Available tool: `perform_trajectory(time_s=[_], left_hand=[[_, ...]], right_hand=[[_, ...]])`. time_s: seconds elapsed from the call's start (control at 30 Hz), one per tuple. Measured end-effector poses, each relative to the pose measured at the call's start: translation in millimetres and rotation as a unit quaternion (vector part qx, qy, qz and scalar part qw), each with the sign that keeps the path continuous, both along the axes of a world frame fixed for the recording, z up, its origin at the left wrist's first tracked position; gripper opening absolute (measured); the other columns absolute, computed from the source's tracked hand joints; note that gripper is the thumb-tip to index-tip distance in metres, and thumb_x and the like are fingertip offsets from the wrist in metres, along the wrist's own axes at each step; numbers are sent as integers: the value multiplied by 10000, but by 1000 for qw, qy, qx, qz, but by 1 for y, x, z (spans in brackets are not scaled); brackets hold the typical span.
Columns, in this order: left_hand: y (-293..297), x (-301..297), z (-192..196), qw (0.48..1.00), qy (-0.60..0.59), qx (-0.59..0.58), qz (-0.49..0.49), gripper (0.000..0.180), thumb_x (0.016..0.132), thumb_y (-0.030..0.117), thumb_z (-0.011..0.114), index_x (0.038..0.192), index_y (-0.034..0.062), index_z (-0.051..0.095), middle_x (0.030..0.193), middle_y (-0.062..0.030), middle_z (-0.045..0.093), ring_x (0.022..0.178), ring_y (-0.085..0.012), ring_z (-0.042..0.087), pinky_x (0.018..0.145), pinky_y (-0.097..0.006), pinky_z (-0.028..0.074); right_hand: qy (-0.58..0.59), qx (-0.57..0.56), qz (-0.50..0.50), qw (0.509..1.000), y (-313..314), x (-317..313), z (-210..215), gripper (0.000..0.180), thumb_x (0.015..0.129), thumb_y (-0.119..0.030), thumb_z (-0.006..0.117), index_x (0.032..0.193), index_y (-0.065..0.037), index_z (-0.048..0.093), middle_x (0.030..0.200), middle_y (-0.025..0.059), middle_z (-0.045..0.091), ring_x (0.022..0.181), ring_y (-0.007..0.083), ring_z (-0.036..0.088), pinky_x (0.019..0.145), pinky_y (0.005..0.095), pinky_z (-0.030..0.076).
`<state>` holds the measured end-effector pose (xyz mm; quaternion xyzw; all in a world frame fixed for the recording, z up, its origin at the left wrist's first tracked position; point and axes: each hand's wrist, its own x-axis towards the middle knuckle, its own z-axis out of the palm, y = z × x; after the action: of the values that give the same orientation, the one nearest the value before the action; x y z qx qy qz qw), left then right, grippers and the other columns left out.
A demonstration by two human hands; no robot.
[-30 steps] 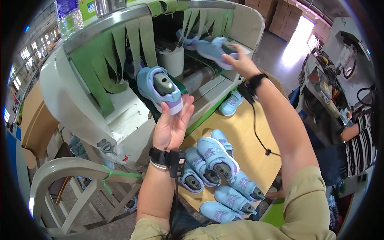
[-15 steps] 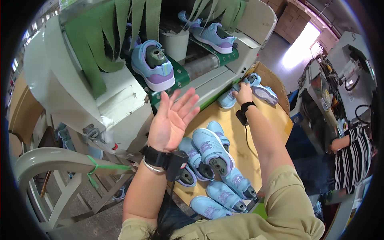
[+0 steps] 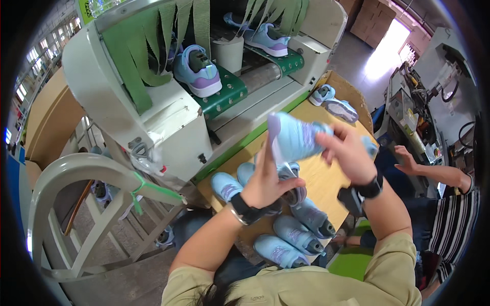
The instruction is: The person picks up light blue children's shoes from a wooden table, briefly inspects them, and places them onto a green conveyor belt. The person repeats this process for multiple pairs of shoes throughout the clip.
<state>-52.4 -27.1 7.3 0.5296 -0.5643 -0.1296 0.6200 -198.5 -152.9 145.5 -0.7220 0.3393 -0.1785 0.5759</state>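
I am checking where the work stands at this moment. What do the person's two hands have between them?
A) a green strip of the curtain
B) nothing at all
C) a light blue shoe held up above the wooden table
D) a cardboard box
C: the left hand and the right hand both grip a light blue shoe, held up over the wooden table where more shoes of the same kind lie.
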Motion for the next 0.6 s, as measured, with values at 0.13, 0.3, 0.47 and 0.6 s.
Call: perform_trajectory(time_s=[0.13,0.3,0.47,0.6], left_hand=[[22,-4,23,974,200,-60,-88,669,926,342,668,1388,-55,390,1345,-180,532,1216,-283,553,1036,-399,429],[16,20,19,729,608,-41,-310,909,893,773,335,1316,-16,495,1230,-167,599,1093,-323,632,929,-486,525],[10,36,13,753,610,-13,-245,864,884,784,328,1345,77,510,1240,-154,603,1044,-348,648,848,-519,561],[6,40,22,789,558,-12,-255,851,879,782,347,1411,128,462,1352,-169,551,1054,-350,645,852,-517,560]], right_hand=[[-61,201,55,976,49,-19,38,303,953,-239,653,1108,10,576,1028,112,626,780,174,691,604,265,540],[4,-28,68,997,50,-69,54,318,944,-154,649,1216,-7,573,1170,102,612,923,179,665,780,286,527],[188,-241,60,950,54,-116,-4,405,896,-177,696,1233,4,564,1159,145,598,1089,258,595,917,349,476],[248,-209,82,942,75,-168,-93,624,835,-178,730,1363,3,452,1293,239,533,1225,384,515,1048,411,412]])
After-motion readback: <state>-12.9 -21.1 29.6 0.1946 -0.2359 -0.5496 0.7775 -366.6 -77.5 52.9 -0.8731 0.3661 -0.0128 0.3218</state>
